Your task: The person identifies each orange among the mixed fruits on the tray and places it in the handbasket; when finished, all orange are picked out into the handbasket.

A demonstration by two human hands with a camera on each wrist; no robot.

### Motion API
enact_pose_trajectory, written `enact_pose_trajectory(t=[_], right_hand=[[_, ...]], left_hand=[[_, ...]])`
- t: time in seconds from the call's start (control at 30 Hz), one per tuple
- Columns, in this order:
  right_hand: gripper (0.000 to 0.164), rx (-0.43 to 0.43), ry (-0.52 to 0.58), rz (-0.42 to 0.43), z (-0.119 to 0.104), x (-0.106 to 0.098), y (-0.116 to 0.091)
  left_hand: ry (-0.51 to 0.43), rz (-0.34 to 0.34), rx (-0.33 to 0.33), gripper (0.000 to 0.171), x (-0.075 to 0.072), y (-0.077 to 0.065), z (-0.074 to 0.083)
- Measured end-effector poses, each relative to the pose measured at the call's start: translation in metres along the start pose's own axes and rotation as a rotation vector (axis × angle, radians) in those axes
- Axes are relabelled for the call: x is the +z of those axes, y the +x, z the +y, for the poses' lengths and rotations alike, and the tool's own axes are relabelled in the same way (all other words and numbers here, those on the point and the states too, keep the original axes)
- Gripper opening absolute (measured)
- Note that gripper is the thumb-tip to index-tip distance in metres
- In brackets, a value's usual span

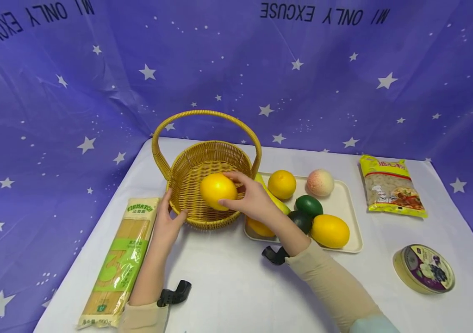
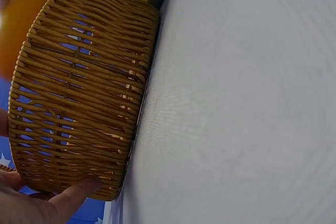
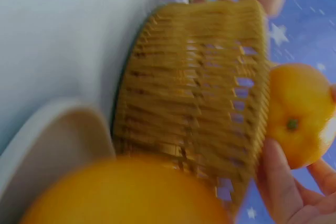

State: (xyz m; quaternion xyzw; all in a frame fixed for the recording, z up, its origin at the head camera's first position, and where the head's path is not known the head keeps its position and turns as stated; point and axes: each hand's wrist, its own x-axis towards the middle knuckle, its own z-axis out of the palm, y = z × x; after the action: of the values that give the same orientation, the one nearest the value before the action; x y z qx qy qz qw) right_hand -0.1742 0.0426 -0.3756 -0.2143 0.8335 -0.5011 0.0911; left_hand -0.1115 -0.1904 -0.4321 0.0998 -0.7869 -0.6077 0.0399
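Observation:
My right hand (image 1: 251,196) holds an orange (image 1: 218,190) between thumb and fingers, over the open top of a yellow wicker basket (image 1: 211,224). In the right wrist view the orange (image 3: 299,116) shows its green stem spot, just beyond the basket's rim. At the basket's left side, my left hand (image 1: 167,222) grips the rim. The left wrist view shows its thumb (image 2: 76,198) against the woven outer wall (image 2: 89,93). Woven bottom shows inside the basket around the orange; the part right under the fruit is hidden.
Right of the basket, a cream tray (image 1: 351,203) bears another orange (image 1: 282,184), a peach (image 1: 320,182), a yellow fruit (image 1: 330,231), dark green fruits (image 1: 308,206) and a banana (image 1: 276,200). A noodle pack (image 1: 121,263) lies left; a yellow bag (image 1: 392,187) and round tin (image 1: 424,269) lie right.

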Motion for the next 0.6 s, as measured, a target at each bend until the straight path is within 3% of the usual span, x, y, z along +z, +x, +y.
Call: enact_pose_trajectory(t=[0.3, 0.6], right_hand=[[0.068, -0.013, -0.257, -0.115, 0.002, 0.046, 0.032], [0.069, -0.024, -0.363, -0.209, -0.001, 0.063, 0.039]], left_hand=[[0.018, 0.003, -0.015, 0.075, 0.002, 0.001, -0.001], [0.023, 0.004, -0.006, 0.075, 0.000, 0.000, 0.000]])
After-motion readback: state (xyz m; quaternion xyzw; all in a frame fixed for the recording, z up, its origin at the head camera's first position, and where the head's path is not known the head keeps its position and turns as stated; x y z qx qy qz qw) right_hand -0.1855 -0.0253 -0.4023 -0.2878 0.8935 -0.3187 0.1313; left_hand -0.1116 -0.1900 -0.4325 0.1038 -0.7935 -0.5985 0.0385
